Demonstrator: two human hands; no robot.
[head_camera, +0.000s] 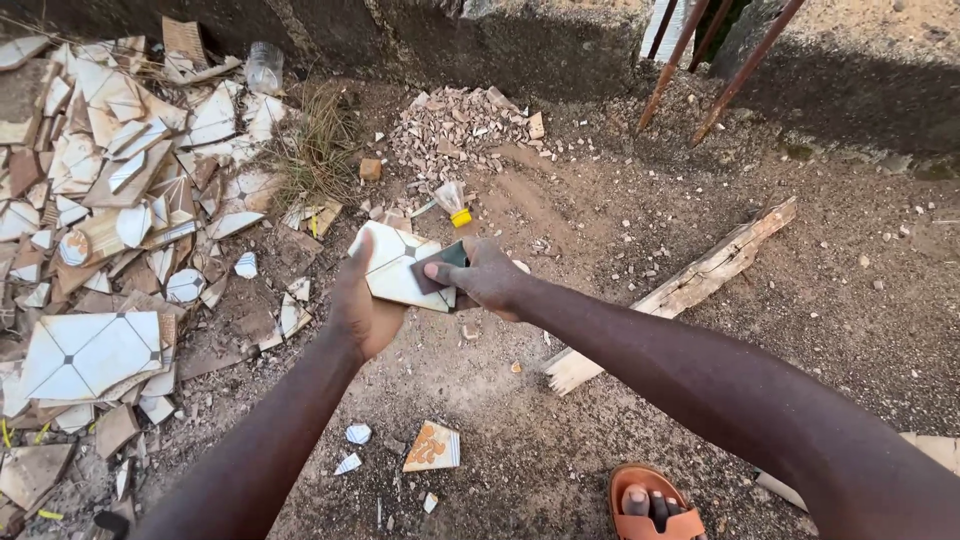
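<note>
- Holding a broken white tile piece (392, 266) with dark diagonal lines, the left hand (358, 305) supports it from below and from the left side, above the dirt ground (560, 440) near the middle of the view.
- The left grip is closed around the tile piece's left edge, thumb on top, the remaining fingers hidden underneath.
- The right hand (484, 276) meets the tile piece from the right side; its grip pinches a small dark flat object (440, 266) against the tile's upper surface, thumb on top of the object.
- What the dark flat object is cannot be told from the picture.
- Both forearms extend from the bottom edge of the view and converge on the tile piece.
- A heap of broken tiles (110, 200), white faces and brown backs mixed, covers the ground along the left edge; one large white tile (85, 352) with dark lines lies face up at its near side.
- A small orange-patterned tile fragment (432, 448) lies on the ground below the hands, with small white chips just beside it.
- A pile of small rubble chips (455, 125) sits near the concrete wall (480, 40) at the far edge.
- A clear plastic bottle with a yellow cap (453, 201) lies on the ground just beyond the hands.
- A weathered wooden plank (680, 290) lies diagonally on the ground to the right.
- A foot in an orange sandal (650, 505) shows at the bottom edge.
</note>
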